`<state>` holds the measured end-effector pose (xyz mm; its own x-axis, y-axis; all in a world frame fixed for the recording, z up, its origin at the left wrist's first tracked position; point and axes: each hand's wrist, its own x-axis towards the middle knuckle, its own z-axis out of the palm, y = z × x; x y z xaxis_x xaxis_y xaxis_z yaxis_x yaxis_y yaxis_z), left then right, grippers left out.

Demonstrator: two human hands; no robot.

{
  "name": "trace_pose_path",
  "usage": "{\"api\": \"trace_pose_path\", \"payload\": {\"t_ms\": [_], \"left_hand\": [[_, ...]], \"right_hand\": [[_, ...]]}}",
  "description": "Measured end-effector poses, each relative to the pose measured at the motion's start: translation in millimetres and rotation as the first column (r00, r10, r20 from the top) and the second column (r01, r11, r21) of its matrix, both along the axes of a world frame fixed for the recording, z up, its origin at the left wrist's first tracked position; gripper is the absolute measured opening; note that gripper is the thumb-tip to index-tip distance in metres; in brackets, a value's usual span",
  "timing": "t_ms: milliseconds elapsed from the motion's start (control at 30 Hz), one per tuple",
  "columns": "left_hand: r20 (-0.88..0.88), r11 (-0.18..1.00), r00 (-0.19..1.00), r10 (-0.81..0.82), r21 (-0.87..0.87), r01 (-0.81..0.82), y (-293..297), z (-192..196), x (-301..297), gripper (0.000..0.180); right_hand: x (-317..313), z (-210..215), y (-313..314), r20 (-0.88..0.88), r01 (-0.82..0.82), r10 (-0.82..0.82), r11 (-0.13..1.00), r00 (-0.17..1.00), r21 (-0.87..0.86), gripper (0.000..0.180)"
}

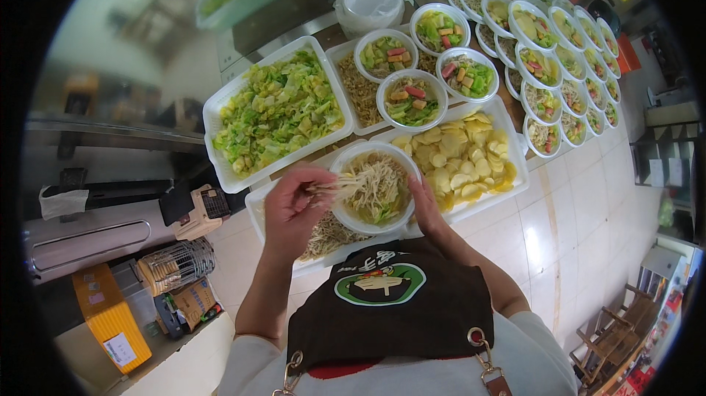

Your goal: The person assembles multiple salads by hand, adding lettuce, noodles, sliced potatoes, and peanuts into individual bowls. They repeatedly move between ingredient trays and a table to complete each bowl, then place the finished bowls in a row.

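A round white plastic bowl [342, 216] is tilted over the near trays, with cabbage and pale thin strands that look like enoki mushrooms [376, 181] inside. My right hand [435, 213] grips its right side, thumb along the rim. At the opposite rim, my left hand [296, 201] pinches a bunch of the same strands [340, 186], whose ends reach over the bowl. More strands lie in a white tray [257, 205] below my left hand. Right of the bowl is a white tray [521, 175] of sliced potatoes [463, 157].
A white basket [216, 155] of chopped cabbage [283, 105] stands at the far left. Several filled bowls, such as one with sausage pieces [412, 100], rest over a tray of brownish-yellow bits [358, 91]. Stacked filled bowls [540, 65] crowd the right. A bagged stack of bowls [370, 6] stands behind.
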<state>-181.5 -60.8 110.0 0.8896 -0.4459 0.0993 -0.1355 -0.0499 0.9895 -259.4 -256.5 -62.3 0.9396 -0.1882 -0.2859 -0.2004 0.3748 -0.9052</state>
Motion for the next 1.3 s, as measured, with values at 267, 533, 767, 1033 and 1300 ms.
{"api": "trace_pose_path", "payload": {"t_ms": [267,533,767,1033,1300], "left_hand": [[-0.02,0.962,0.967,0.254,-0.098,-0.255,43,2,0,0.018],[-0.309,0.938,0.886,0.345,0.114,-0.326,76,-45,-34,0.016],[0.098,0.636,0.988,0.123,0.756,-0.154,114,-155,-60,0.033],[0.244,0.602,0.894,0.377,0.669,-0.437,146,-85,-81,0.015],[0.59,0.668,0.771,-0.242,0.677,-0.308,169,-61,-124,0.033]], "right_hand": [[-6,-9,-36,-0.103,0.066,-0.067,0.998,0.992,-0.012,0.053],[-4,-23,-69,-0.101,0.014,-0.027,0.992,0.995,-0.127,0.054],[8,-13,-23,-0.078,-0.07,0.065,0.996,0.995,-0.062,0.05],[-2,12,47,-0.065,-0.134,0.127,0.982,0.99,-0.134,0.052],[-40,10,192,0.01,-0.297,0.3,0.94,0.954,0.167,0.048]]}}
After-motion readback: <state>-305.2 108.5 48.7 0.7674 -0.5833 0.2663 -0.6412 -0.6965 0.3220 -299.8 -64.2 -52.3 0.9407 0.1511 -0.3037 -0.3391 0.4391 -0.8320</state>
